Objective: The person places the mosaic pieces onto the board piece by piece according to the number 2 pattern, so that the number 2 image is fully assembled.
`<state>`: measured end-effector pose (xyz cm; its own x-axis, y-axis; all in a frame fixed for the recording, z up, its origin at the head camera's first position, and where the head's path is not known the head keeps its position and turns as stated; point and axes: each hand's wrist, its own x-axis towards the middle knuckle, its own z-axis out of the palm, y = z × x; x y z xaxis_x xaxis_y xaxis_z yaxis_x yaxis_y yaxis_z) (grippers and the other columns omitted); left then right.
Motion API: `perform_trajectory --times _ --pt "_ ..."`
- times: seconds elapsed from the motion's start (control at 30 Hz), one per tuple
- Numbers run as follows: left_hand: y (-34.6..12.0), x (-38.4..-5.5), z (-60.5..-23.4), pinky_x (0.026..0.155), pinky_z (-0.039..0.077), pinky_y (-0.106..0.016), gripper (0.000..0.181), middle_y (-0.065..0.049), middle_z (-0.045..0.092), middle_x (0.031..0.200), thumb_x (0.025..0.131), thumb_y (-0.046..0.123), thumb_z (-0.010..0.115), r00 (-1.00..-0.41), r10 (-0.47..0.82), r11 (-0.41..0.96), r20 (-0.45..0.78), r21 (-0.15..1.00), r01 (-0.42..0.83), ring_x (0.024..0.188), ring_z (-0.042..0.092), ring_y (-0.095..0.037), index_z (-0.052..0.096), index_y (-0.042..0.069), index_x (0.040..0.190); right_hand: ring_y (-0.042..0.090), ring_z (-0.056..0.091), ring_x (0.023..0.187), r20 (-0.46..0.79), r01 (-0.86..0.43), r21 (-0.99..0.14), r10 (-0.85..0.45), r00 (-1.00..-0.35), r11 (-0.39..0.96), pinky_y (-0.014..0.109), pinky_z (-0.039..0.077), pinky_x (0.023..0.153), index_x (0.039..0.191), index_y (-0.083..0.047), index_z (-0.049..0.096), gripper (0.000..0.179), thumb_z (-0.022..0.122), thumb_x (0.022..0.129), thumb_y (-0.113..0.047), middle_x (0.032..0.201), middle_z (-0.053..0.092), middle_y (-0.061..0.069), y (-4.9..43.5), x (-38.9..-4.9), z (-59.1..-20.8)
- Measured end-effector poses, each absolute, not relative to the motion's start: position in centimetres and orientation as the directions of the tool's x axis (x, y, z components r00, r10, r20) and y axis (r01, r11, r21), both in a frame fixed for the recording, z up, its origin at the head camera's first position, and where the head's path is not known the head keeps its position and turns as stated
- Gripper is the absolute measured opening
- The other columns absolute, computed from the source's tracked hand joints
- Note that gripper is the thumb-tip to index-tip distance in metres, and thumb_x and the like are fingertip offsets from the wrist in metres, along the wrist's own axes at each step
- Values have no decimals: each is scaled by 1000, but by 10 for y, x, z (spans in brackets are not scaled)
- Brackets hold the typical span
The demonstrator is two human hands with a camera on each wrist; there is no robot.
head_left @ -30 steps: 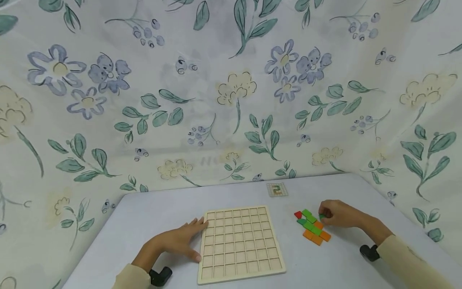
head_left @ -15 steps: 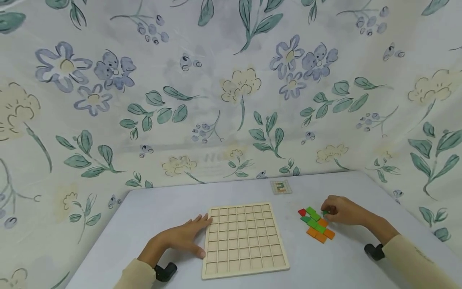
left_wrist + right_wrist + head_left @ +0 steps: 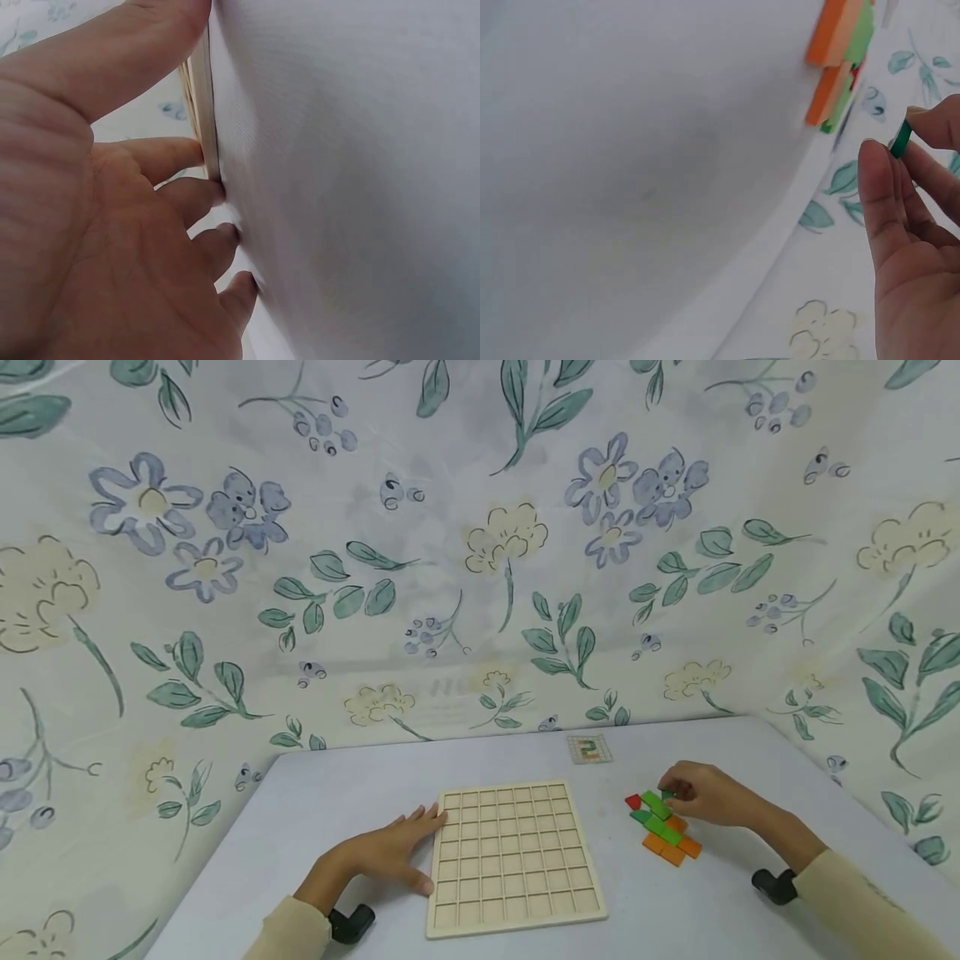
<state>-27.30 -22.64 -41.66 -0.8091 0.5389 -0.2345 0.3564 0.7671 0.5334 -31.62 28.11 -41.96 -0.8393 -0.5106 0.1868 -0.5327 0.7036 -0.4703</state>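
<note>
My left hand (image 3: 386,857) lies at the left edge of a pale wooden grid board (image 3: 519,860), fingers spread. In the left wrist view, the thumb and a finger (image 3: 169,159) touch the board's rim, and other fingertips rest on the white table. On the right, my right hand (image 3: 708,793) pinches a small dark green tile (image 3: 901,139) between thumb and fingers. It hovers at the far right side of a cluster of flat tiles: light green tiles (image 3: 662,829), orange tiles (image 3: 663,849), a red tile (image 3: 633,802) and another dark green tile (image 3: 641,816).
Behind the board's right corner lies a small card (image 3: 589,748) with a grid and a coloured figure. A white table (image 3: 337,793) carries everything. Floral cloth (image 3: 480,568) hangs behind it. Each wrist wears a black device.
The right hand, with the dark green tile between its fingers, has shifted left and away along the cluster's far side. My left hand keeps its place at the board. The head view has shifted slightly.
</note>
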Motion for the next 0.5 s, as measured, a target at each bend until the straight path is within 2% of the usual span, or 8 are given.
perform_trajectory --times 0.27,0.5 --pt "-225 -271 -417 124 7 -62 109 -20 12 167 74 40 85 -814 526 779 -248 523 345 154 7 -43 25 3 157 3 55 76 250 -588 -451 -538 -805 671 17 55 67 103 -1 69 17 72 87 -4 89 62 -3 253 -321 -412" --pt "-225 -274 -418 125 7 -60 110 -19 12 167 74 41 85 -816 522 782 -250 523 340 155 6 -41 25 3 158 6 59 79 233 -595 -489 -561 -794 638 19 56 70 105 2 68 18 72 89 -6 92 64 1 221 -330 -405"
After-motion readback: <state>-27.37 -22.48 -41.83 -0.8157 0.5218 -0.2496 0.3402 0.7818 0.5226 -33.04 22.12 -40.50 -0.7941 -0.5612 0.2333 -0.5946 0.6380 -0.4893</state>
